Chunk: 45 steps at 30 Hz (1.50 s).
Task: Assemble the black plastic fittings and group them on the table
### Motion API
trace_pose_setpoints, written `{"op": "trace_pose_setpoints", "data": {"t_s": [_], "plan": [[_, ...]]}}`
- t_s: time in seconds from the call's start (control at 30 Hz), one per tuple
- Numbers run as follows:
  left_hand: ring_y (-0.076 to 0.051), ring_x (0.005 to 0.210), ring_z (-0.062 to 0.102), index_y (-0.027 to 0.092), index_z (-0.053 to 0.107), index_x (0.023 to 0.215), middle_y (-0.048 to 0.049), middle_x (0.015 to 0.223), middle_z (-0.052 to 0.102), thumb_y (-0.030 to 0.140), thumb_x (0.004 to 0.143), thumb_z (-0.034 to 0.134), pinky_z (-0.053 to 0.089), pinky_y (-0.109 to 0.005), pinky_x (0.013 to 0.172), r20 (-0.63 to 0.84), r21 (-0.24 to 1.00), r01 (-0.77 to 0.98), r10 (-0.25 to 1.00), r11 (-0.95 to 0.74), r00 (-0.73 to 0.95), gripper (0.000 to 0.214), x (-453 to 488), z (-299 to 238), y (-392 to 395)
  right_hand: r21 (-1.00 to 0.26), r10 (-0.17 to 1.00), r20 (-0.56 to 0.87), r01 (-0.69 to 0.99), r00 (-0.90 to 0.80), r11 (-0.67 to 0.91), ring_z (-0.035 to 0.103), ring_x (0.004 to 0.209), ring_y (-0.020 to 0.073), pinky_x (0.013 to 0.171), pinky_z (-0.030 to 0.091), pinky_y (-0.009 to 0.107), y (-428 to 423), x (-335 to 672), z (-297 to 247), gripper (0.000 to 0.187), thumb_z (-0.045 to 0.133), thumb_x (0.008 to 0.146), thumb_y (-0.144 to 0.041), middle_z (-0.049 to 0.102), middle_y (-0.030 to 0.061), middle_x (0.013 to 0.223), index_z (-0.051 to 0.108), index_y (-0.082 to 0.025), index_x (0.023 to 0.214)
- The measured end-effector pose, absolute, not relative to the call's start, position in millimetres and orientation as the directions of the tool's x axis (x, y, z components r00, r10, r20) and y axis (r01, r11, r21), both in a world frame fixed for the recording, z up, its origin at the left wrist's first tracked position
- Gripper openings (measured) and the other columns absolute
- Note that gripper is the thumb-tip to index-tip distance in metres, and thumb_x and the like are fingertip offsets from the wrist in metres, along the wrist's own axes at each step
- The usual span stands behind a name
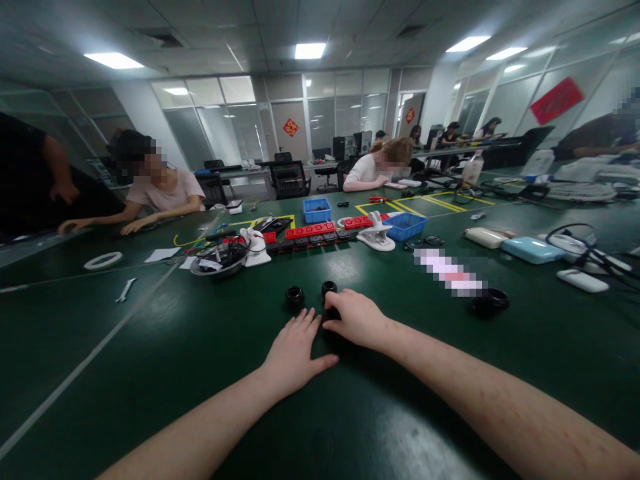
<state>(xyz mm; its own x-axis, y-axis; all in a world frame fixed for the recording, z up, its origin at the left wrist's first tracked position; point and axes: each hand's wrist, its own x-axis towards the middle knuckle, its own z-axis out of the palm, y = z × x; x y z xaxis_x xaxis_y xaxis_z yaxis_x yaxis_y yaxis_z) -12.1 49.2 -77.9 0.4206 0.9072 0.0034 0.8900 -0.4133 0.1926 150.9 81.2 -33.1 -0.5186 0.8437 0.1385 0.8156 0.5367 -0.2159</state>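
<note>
Two squat black pieces stand on the surface in the head view: the left black piece lies just beyond the tips of the left hand, the right black piece just beyond the right hand, which partly screens it. The left fingers are extended, thumb apart; the right fingers are curled around a dark patch, and whether they pinch anything cannot be told. Farther off, red blocks form a row between a metal dish of cables and a white clamp, with a blue bin behind. To the right lie a black coil and a light-blue case; to the left, a wrench. The surface is dark green, crossed by a pale seam. Beyond, co-workers sit before glazed partitions under ceiling lights.
</note>
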Motion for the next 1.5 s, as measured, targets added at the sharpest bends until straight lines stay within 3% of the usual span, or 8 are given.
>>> {"op": "trace_pose_setpoints", "data": {"t_s": [0.6,1.17,1.5], "plan": [[-0.029,0.131,0.023,0.013,0.034,0.134,-0.0148,0.142,0.027,0.063,0.076,0.046,0.023,-0.046,0.106,0.020,0.196,0.874,0.893,-0.445,0.450,0.078,-14,-79,49,-0.260,0.879,0.147,0.839,-0.454,0.477,0.058,0.088,0.0211,0.070,0.043,0.028,87,161,-38,0.025,0.062,0.075,-0.030,0.064,0.0056,0.094,0.054,-0.018,0.095],[-0.029,0.132,0.020,0.013,0.031,0.136,-0.0131,0.144,0.024,0.066,0.077,0.041,0.023,-0.047,0.105,-0.032,0.196,0.888,0.902,-0.417,0.430,0.080,-12,-73,47,-0.282,0.918,0.209,0.878,-0.338,0.387,0.058,0.087,0.0194,0.071,0.044,0.027,78,210,-52,0.018,0.056,0.080,-0.032,0.061,0.0054,0.094,0.052,-0.018,0.092],[-0.027,0.133,0.019,0.014,0.028,0.137,-0.0121,0.145,0.022,0.068,0.077,0.038,0.021,-0.045,0.107,-0.078,0.180,0.895,0.901,-0.408,0.427,0.082,-12,-70,47,-0.200,0.934,0.205,0.922,-0.291,0.331,0.056,0.085,0.0222,0.072,0.045,0.033,58,233,-49,0.012,0.054,0.082,-0.028,0.061,0.0070,0.088,0.053,-0.018,0.089]]}}
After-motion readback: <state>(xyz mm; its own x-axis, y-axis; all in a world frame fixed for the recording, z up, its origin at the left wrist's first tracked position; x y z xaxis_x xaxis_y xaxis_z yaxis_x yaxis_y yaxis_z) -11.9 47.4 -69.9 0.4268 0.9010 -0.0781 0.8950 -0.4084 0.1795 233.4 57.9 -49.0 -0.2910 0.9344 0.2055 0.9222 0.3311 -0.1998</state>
